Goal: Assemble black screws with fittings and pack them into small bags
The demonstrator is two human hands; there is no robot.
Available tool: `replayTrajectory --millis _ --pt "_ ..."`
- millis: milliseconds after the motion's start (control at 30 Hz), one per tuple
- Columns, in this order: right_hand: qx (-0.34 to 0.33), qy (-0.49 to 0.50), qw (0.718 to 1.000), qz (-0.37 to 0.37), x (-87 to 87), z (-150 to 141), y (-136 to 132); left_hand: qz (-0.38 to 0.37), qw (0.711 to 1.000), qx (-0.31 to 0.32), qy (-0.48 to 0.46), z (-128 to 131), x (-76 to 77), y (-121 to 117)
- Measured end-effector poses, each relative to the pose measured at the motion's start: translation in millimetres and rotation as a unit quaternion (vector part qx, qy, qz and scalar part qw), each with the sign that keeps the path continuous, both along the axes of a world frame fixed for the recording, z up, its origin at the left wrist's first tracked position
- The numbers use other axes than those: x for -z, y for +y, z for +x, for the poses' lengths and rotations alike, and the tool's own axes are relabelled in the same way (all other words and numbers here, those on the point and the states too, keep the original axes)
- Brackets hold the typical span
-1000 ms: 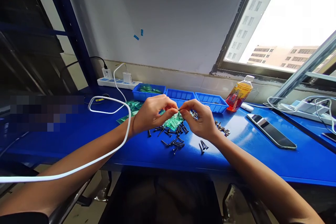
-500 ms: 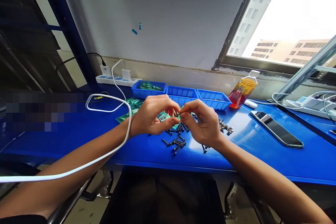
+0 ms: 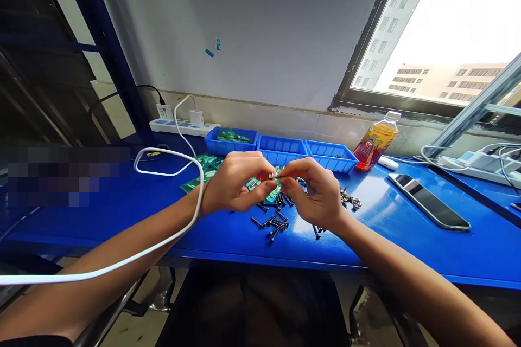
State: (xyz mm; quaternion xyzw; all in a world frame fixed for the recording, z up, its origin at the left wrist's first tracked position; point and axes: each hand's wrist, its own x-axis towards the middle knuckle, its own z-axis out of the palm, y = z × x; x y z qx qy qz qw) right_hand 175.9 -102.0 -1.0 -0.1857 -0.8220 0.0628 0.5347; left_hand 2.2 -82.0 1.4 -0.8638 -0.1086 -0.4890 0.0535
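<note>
My left hand (image 3: 240, 181) and my right hand (image 3: 311, 187) meet fingertip to fingertip above the table, both closed in a pinch. Between them is a small metal screw (image 3: 275, 177), lying roughly level. Its thicker, shiny end sits at my left thumb and forefinger; the thin end runs into my right fingertips, which hide it. Below the hands lie several black screws (image 3: 277, 223) in loose piles. Green plastic packets (image 3: 209, 165) are behind and beside my left hand. Small silvery metal parts (image 3: 350, 199) are scattered right of my right wrist.
Three blue bins line the wall: the left bin (image 3: 232, 146) holds green packets, beside the middle bin (image 3: 283, 153) and right bin (image 3: 331, 161). A drink bottle (image 3: 374, 141) and a phone (image 3: 429, 200) are at right. A white cable (image 3: 163, 244) loops across my left forearm.
My fingers have shifted around the small screw, which was mostly hidden before and now shows between the fingertips. Both hands stay together in nearly the same place; the view has moved slightly.
</note>
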Motion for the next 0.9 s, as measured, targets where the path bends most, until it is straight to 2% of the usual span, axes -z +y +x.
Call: replayTrajectory --millis 367,900 --pt "0.025 0.001 1.000 0.016 2.7 -0.7 1.4 -0.018 0.999 -0.026 0.004 0.1 -0.4 0.1" --pt "0.060 0.018 0.998 0.020 2.9 -1.8 2.8 -0.003 0.999 -0.040 -0.002 0.9 -0.5 1.2"
